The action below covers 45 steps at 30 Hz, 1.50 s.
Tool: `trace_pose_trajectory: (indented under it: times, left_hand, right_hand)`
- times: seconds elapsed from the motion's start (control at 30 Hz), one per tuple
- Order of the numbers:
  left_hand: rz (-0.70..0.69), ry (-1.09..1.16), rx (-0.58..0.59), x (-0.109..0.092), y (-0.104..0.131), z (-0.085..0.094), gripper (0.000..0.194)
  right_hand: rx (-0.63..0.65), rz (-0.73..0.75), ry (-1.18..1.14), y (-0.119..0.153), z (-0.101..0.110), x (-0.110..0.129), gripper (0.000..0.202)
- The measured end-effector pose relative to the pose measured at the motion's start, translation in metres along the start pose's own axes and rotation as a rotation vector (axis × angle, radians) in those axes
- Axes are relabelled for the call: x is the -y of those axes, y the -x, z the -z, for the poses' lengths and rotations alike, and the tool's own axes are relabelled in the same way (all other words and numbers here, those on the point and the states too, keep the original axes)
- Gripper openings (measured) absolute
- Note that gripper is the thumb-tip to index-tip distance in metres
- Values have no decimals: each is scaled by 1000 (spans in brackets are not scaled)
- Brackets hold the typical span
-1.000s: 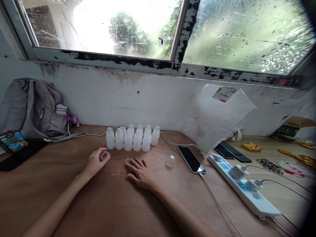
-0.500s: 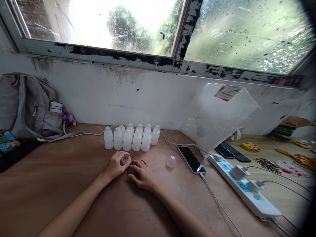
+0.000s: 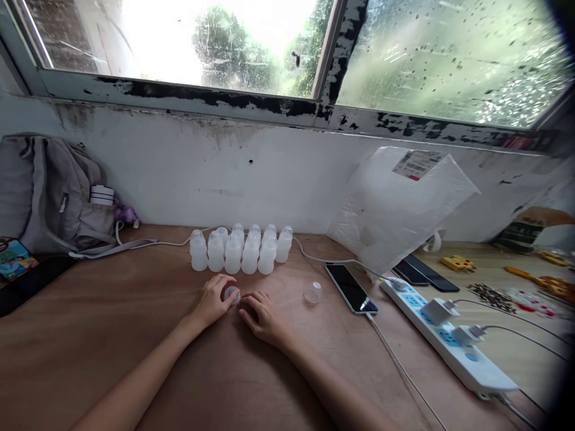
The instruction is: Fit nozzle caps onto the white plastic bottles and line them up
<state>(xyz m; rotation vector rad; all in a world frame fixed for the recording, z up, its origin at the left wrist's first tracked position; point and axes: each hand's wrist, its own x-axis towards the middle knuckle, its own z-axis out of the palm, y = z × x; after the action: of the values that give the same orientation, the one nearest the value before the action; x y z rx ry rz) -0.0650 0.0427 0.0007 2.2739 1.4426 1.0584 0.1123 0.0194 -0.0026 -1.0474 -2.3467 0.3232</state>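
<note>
Your left hand (image 3: 218,299) rests low over the brown tabletop (image 3: 215,383), its thumb and index finger closed around a small clear round piece (image 3: 232,294), with the piece sitting between them at the fingertip end. Your right hand (image 3: 265,317) is just beside it, fingers bent and thumb set apart below them; you have its fingertips next to the clear round piece, but whether they touch it or pinch anything cannot be told from this view. Both forearms come in from the near edge and meet about the middle of the table, with the clear round piece in front of you. Directly beyond your hands stands a close cluster of frosted white bottles (image 3: 233,255), upright, in roughly two rows near the wall (image 3: 287,179). To the right of your right hand, apart from it, a clear cap (image 3: 313,293) lies on the table. Farther right you have a phone (image 3: 351,288) lying screen up with a white cable plugged into its near end, then a white power strip (image 3: 449,338) carrying two white chargers. A translucent plastic bag (image 3: 395,209) leans against the wall behind the phone, and a grey backpack (image 3: 49,191) sits at the far left.
</note>
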Motion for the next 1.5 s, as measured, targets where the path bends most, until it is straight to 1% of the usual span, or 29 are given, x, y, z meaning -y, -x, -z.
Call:
trace_pose_trajectory:
  times: [0.1, 0.23, 0.27, 0.4, 0.47, 0.57, 0.6, 0.67, 0.77, 0.87, 0.97, 1.03, 1.17, 1.3, 1.5]
  left_hand:
    - [56, 86, -18, 0, 0, 1, 18]
    - [189, 378, -38, -4, 3, -2, 21]
    - [213, 449, -39, -7, 4, -4, 22]
    - [281, 623, -18, -18, 8, -15, 24]
    - [351, 702, -9, -23, 9, -18, 27]
    - [478, 813, -3, -27, 11, -18, 35]
    - [494, 829, -4, -28, 11, -16, 37]
    - [449, 814, 17, -31, 13, -13, 37]
    - [282, 680, 56, -36, 16, -10, 35]
    - [205, 514, 31, -40, 18, -10, 27]
    - [192, 430, -13, -39, 18, -11, 21]
    - [194, 413, -18, -38, 16, -13, 18]
    - [219, 344, -36, -37, 14, -17, 13]
    - [204, 303, -39, -39, 13, -18, 16]
    - [213, 284, -34, -37, 14, -21, 19]
  right_hand:
    - [-12, 2, -21, 1, -2, -2, 20]
    - [-126, -41, -132, 2, -6, -6, 36]
    - [-153, -53, -162, 2, -6, -6, 36]
    - [-175, -72, -288, 0, -2, -6, 21]
    - [-185, -111, -389, -1, 0, -5, 16]
    - [-242, -213, -529, -2, 2, -6, 15]
    - [-263, -244, -565, -3, 2, -7, 16]
    - [-290, -293, -623, -4, 1, -9, 19]
    - [-307, -333, -668, -4, -1, -12, 21]
    - [-327, -336, -633, -3, 0, -12, 19]
    - [-306, -324, -624, -3, 2, -8, 19]
    - [-286, -319, -654, -3, 3, -5, 19]
    - [-282, -344, -652, -5, -3, -2, 17]
    - [-296, -366, -628, -5, -10, -2, 15]
    - [-272, -334, -637, -4, -9, -1, 18]
